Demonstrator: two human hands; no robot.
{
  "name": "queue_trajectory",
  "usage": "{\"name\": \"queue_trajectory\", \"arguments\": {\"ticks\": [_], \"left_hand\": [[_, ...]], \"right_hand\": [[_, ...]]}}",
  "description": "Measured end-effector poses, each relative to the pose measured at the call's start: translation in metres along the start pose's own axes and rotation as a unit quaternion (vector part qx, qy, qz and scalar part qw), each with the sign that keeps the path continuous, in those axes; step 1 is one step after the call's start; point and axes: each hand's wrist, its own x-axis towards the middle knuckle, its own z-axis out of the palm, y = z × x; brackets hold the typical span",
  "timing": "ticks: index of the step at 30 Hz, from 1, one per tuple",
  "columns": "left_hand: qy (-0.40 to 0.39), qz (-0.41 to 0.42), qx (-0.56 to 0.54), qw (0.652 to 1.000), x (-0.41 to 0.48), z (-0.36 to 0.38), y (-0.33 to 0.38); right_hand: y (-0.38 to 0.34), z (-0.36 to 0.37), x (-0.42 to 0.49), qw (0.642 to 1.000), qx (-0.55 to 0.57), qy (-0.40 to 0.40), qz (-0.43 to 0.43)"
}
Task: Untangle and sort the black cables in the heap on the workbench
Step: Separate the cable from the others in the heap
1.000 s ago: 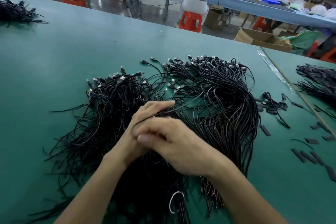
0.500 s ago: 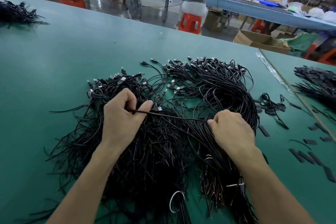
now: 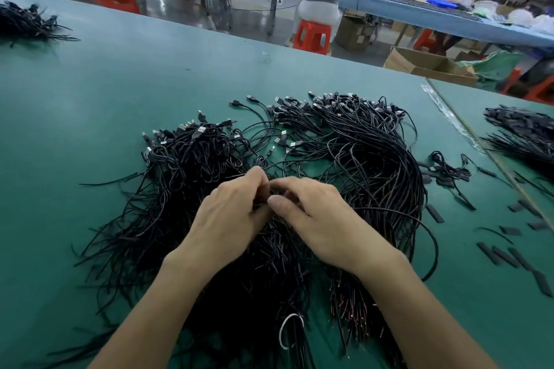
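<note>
A big heap of black cables [image 3: 368,165] with USB plugs at their far ends covers the middle of the green workbench [image 3: 120,93]. My left hand [image 3: 230,213] and my right hand [image 3: 314,219] meet over the heap's centre, fingertips touching. Both pinch the same thin black cable [image 3: 269,192] between thumb and fingers; the pinched part is mostly hidden by the fingers. A white tie loop [image 3: 289,335] lies in the near end of the heap between my forearms.
A smaller cable bundle [image 3: 27,22] lies at the far left, another pile [image 3: 524,135] at the right past a table seam. Short black sleeves [image 3: 509,255] and a small cable knot [image 3: 449,171] are scattered right of the heap. People sit at a blue bench behind.
Half a second ago my hands were apart with one cable stretched between them. They have come together again over the heap's centre, as one second ago.
</note>
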Motion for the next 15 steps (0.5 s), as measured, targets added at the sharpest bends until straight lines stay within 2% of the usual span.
{"name": "queue_trajectory", "arguments": {"ticks": [2,5,8,10,12,15], "left_hand": [[0.022,-0.007,-0.044,0.999,0.001,-0.001,0.001],[0.079,0.018,-0.086,0.993,0.002,-0.004,0.003],[0.157,0.028,-0.096,0.982,0.004,-0.010,0.002],[0.169,0.019,-0.087,0.982,0.004,-0.012,0.002],[0.118,-0.019,-0.077,0.990,0.003,-0.010,-0.001],[-0.084,-0.153,-0.061,0.983,0.001,-0.010,-0.007]], "right_hand": [[0.004,-0.003,-0.001,0.999,0.039,0.028,-0.006],[0.015,-0.010,-0.006,0.987,0.071,0.144,-0.003],[0.027,-0.016,-0.009,0.967,0.102,0.233,0.031],[0.032,-0.018,-0.009,0.954,0.121,0.270,0.038],[0.031,-0.018,-0.008,0.945,0.147,0.293,0.027],[0.025,-0.020,-0.007,0.928,0.194,0.317,-0.002]]}}
